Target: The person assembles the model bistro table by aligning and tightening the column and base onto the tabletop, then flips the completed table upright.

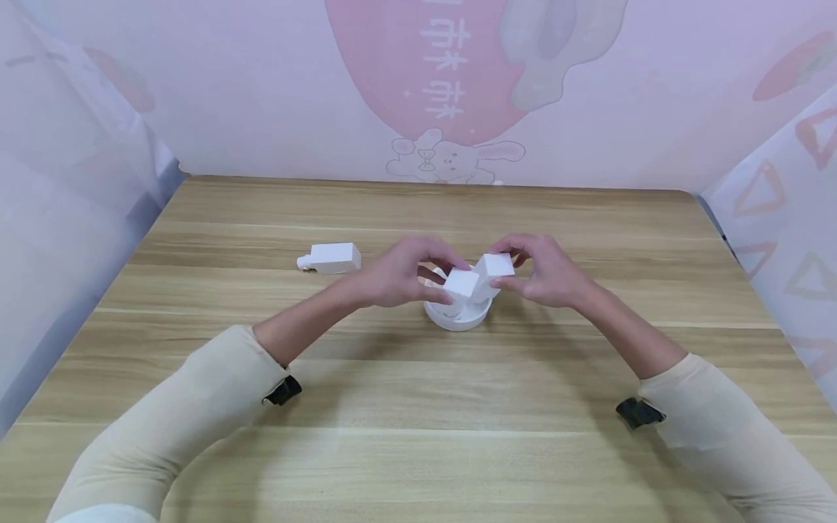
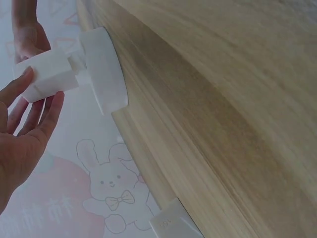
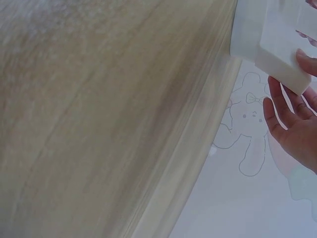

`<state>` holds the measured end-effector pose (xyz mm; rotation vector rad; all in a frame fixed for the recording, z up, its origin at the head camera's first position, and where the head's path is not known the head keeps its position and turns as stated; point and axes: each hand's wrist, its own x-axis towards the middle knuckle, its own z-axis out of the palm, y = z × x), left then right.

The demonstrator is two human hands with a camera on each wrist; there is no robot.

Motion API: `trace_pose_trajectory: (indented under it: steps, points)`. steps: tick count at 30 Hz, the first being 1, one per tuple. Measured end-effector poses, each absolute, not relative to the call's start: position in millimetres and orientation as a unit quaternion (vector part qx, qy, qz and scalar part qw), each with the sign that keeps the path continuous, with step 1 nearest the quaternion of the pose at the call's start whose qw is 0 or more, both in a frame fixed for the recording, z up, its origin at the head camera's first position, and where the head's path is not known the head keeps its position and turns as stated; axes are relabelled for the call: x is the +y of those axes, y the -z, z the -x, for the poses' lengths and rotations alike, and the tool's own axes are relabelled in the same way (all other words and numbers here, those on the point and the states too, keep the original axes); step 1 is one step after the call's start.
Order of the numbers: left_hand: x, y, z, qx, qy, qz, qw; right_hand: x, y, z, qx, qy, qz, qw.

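Note:
In the head view my left hand (image 1: 399, 274) grips a white square bottle (image 1: 461, 283) between thumb and fingers. Upside down, this bottle has its narrower end toward a round white dish (image 1: 459, 324). My right hand (image 1: 549, 276) holds a second white square bottle (image 1: 498, 266) beside it, tilted over the same dish. The left wrist view shows the left hand's bottle (image 2: 48, 77) close to the dish (image 2: 105, 69). In the right wrist view, thumb and fingers are on the second bottle (image 3: 283, 69); its lower end is hidden by the dish wall.
A third white square bottle (image 1: 335, 258) with a narrow neck lies on its side, left of the dish. Everything stands on a wood-grain table (image 1: 418, 436). Behind it rises a printed backdrop (image 1: 261, 94), with white curtains at both sides.

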<state>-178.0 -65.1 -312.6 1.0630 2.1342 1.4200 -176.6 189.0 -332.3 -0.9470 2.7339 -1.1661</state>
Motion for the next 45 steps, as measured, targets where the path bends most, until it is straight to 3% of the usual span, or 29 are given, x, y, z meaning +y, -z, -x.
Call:
trace_pose_trajectory:
  steps: [8, 16, 23, 34, 45]
  points:
    - [-57.6, 319.2, 172.0, 0.766, -0.455, -0.428, 0.154, 189.6, 333.3, 177.6, 0.873, 0.379, 0.308, 0.012]
    - [-45.7, 323.0, 160.6, 0.805, -0.451, -0.368, 0.112, 189.6, 335.2, 177.0, 0.869, 0.384, 0.31, 0.007]
    - [-50.6, 325.4, 162.2, 0.787, -0.494, -0.337, 0.153, 189.6, 335.3, 176.7, 0.873, 0.38, 0.306, 0.007]
    - [-63.8, 322.7, 168.6, 0.778, -0.461, -0.404, 0.14, 189.9, 334.5, 177.1, 0.874, 0.373, 0.31, 0.001]
    - [-68.0, 323.4, 164.0, 0.787, -0.455, -0.383, 0.164, 189.5, 333.6, 176.2, 0.878, 0.369, 0.305, 0.006]
